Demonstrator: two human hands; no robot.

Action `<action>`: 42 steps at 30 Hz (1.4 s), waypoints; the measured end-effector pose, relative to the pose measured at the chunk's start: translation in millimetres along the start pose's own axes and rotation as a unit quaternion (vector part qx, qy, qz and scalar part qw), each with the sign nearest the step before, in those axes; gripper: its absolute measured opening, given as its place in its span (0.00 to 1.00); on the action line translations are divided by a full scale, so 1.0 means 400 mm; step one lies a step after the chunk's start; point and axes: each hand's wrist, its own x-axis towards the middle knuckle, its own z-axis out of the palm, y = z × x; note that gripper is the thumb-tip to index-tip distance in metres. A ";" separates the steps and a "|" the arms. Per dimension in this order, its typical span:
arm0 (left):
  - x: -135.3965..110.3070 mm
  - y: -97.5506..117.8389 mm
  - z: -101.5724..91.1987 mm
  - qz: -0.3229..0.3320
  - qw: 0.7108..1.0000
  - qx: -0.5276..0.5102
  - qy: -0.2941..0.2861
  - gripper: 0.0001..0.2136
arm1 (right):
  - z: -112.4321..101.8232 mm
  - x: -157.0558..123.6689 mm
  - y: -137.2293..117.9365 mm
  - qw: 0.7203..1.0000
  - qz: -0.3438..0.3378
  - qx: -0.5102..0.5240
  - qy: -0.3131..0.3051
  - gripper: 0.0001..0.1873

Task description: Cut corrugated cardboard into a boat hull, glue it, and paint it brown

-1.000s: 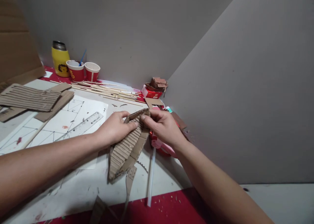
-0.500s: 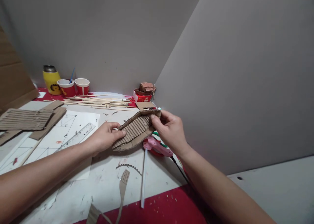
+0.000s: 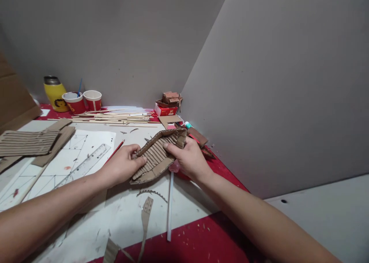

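Between my hands is a small boat-shaped cardboard piece (image 3: 157, 153), with a ribbed corrugated middle and raised edges, held tilted above the table. My left hand (image 3: 127, 163) pinches its left end, thumb on the ribbed face. My right hand (image 3: 188, 159) grips the right end, thumb pressed on the ribs and fingers behind it. Beneath the right hand, a pink glue gun (image 3: 174, 167) is mostly hidden; its long clear glue stick (image 3: 170, 209) points toward me. A curved cardboard strip (image 3: 152, 193) and a cardboard scrap (image 3: 147, 213) lie below the piece.
On the left are ribbed cardboard sheets (image 3: 27, 143), a paper with drawn lines (image 3: 77, 140), a clear ruler (image 3: 86, 165) and a red pencil (image 3: 115, 150). Thin wooden sticks (image 3: 115, 118), paper cups (image 3: 92, 100) and a yellow bottle (image 3: 54, 95) line the back, near grey walls.
My right hand has shifted left along the cardboard piece, its thumb now further in on the ribs. It now covers most of the glue gun. The red pencil has come into sight.
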 end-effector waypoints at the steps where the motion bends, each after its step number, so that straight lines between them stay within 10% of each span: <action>1: -0.001 0.007 -0.001 -0.002 1.000 -0.006 -0.008 0.08 | -0.001 -0.001 -0.002 1.000 0.004 0.006 -0.006 0.13; 14: -0.028 0.008 0.025 0.025 0.996 -0.023 -0.077 0.11 | 0.024 -0.064 -0.041 0.995 0.040 0.030 -0.084 0.13; 36: -0.017 0.034 0.030 -0.023 0.998 -0.051 0.039 0.11 | 0.018 0.001 0.022 0.984 -0.031 0.044 0.173 0.15; 39: -0.017 0.046 0.013 0.019 0.997 -0.010 0.076 0.08 | 0.032 -0.027 0.012 0.988 -0.024 0.046 0.148 0.17; 42: -0.002 0.074 -0.046 0.036 0.995 0.043 0.085 0.04 | 0.005 -0.070 -0.018 0.999 0.001 0.041 -0.013 0.25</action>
